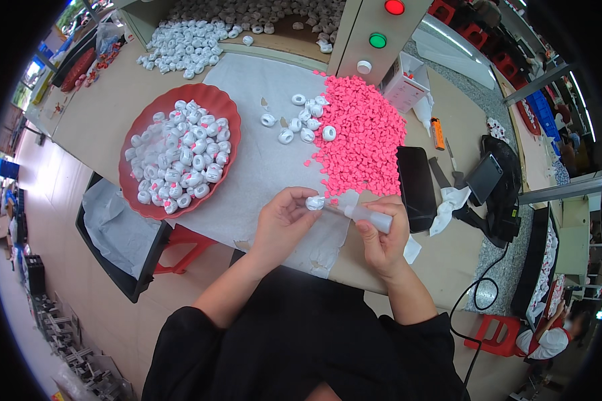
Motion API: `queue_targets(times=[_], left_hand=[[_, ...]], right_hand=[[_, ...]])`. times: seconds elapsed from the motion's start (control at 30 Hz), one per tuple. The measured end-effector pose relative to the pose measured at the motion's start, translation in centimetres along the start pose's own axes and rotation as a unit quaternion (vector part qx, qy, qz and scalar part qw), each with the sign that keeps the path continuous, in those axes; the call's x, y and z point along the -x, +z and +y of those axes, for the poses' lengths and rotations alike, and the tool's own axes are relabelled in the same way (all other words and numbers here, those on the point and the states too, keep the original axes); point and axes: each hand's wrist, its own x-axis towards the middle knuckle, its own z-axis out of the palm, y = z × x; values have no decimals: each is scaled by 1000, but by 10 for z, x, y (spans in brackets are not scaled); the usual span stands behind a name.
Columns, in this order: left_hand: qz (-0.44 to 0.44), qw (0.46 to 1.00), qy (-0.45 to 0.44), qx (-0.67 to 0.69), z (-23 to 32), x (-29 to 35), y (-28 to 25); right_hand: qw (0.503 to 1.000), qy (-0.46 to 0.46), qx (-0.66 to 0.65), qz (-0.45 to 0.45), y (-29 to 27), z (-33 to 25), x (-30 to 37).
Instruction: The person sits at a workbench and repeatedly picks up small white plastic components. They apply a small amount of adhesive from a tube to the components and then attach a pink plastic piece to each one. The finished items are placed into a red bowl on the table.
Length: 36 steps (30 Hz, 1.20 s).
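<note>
Between the thumb and fingers of my left hand (pixel 287 217) is a small rounded white piece (pixel 315 202). My right hand (pixel 386 236) is wrapped round a translucent squeeze bottle (pixel 373 218), its thin nozzle pointing left at the white piece. Whether the tip touches it, I cannot tell. Just beyond my hands spreads a heap of small pink pieces (pixel 361 137). Several loose white pieces (pixel 307 121) lie at the heap's left edge. Farther left, a scalloped red bowl (pixel 130 127) holds many white pieces, some with pink bits on them.
Right of the heap lie a dark flat device (pixel 417 179), an orange packet (pixel 437 134), a phone (pixel 485 176) and a black bag (pixel 505 200) with a cable. A post with red and green lights (pixel 377 41) rises at the back. A black tray (pixel 140 284) stands left.
</note>
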Motion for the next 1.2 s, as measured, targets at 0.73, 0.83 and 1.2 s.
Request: queue_targets(times=[0.73,0.83,1.2], left_hand=[[12,1000,3,-7,-1,2,-1],[8,1000,-5,-9,-1,1,-1],[-18,996,-43,-77,2,8,0]], right_hand=[[871,226,-409,155,-8,-3,-14],[816,353,-431,155,-17,-7,-22],[948,288,-139,-5,-24,7,-25]])
